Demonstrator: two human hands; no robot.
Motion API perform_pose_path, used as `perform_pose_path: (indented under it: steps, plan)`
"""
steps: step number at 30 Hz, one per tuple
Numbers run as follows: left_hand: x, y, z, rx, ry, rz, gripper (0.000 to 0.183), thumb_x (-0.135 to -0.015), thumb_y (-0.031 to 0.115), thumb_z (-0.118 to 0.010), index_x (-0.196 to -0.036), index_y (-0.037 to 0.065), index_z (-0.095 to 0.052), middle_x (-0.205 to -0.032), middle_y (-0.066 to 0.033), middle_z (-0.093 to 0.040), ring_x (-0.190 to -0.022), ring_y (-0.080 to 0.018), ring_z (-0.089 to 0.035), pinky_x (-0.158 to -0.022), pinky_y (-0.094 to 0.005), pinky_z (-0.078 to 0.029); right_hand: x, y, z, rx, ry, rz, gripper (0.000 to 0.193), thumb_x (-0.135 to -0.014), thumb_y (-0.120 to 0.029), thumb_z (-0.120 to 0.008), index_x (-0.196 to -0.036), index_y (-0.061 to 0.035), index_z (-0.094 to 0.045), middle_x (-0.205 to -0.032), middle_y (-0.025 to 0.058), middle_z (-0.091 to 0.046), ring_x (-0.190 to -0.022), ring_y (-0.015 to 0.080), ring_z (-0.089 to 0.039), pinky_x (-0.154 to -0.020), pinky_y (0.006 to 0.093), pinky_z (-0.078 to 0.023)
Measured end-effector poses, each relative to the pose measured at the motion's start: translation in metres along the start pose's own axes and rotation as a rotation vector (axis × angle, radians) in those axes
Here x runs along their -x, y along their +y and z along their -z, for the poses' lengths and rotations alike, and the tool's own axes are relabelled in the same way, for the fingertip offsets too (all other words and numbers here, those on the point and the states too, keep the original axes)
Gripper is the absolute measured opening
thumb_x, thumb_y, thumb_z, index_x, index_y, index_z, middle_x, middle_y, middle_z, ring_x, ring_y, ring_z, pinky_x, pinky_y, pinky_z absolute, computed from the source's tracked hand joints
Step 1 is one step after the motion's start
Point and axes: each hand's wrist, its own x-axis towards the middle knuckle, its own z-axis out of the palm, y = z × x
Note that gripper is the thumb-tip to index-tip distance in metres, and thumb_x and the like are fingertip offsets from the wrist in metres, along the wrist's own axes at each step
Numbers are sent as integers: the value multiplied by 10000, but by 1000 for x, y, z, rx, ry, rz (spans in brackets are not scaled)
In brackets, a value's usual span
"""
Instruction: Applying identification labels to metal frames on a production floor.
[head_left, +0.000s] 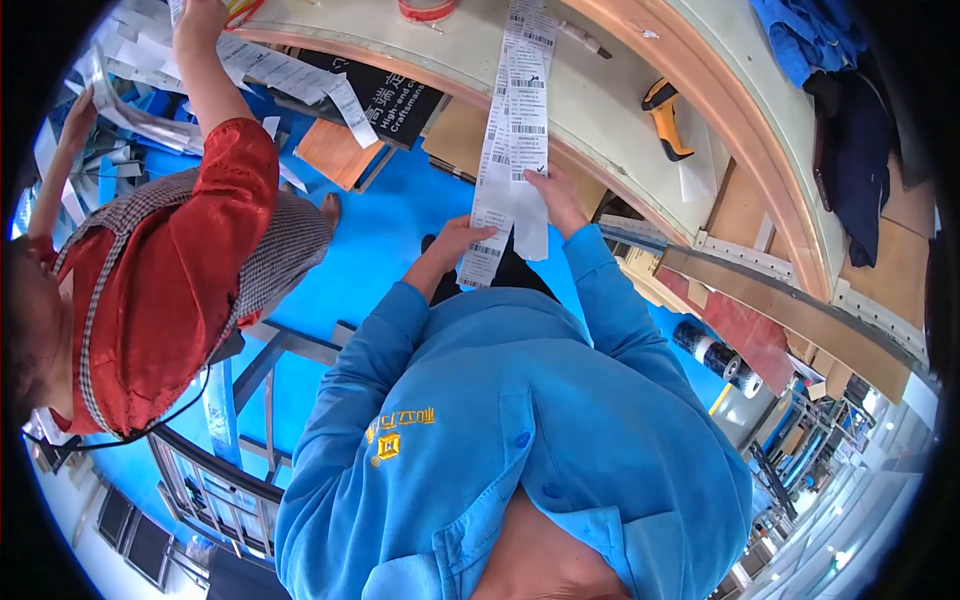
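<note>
Head view: from where I'm standing, the wearer has two paper strips out in front, covered in printed labels. The left hand (460,241) has the left strip (495,165) pinched between thumb and fingers, close to its lower end, which dangles just below that hand. The right hand (558,197) sits a little higher, its thumb pressed on the right edge of the right strip (529,140); that strip's loose end hangs between the hands. Ahead of both hands the strips overlap and run up across the bench (610,110).

They look to me like thin, limp stuff, next to no weight, easy to crease or tear, and perhaps apt to slide over each other. I'd pinch each one flat by its side edge near the low end, without squeezing hard.

Counting up: two strips in hand; one orange tool (668,120) on the bench, ahead and to the right of the right hand; one slim stick (586,40), perhaps a pen, further ahead; one red ring (427,10), well ahead of the left hand; two garments, one blue (810,38) and one dark (858,165), far to the right. Left of the left hand stands one co-worker (190,300), beside paper (290,75) too jumbled to count.
</note>
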Motion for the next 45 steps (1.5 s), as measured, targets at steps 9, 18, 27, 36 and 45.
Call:
perform_pose_path:
  steps: [9,18,27,36,45]
  plan:
    - [3,0,-10,-24,41,-44,315,-781,119,-666,-1062,-2,-590,-936,-133,-647,-791,-208,-626,-710,-308,-500,3,-18,2,-318,-67,-482,261,-788,-83,-604,-1029,18,-606,-924,110,-648,-785,171,-606,-700,249,-482]
    - [12,9,-18,70,76,-35,339,-887,229,-547,-1109,-27,-545,-1011,-157,-618,-865,-228,-617,-755,-323,-495,9,24,-1,121,-79,338,260,-784,-87,-604,-1021,20,-607,-917,115,-647,-779,171,-605,-695,243,-480]
    - [11,0,-18,127,63,-162,374,-894,251,-537,-1132,-37,-536,-1010,-158,-624,-840,-228,-625,-745,-319,-500,7,28,6,122,-106,405,275,-782,-90,-608,-1034,22,-604,-916,111,-646,-773,171,-601,-689,242,-478]
    - [10,0,-20,290,11,-186,375,-913,236,-498,-1165,-41,-516,-1113,-192,-581,-966,-275,-594,-847,-372,-473,14,26,22,40,6,413,282,-756,-107,-618,-1006,24,-631,-867,81,-645,-749,139,-571,-683,231,-458]
    - [8,4,-22,326,-74,-185,389,-921,238,-478,-1200,-32,-493,-1175,-204,-546,-1039,-315,-561,-916,-412,-432,28,15,29,16,88,384,266,-764,-80,-615,-1011,19,-630,-871,82,-643,-743,137,-572,-676,223,-458]
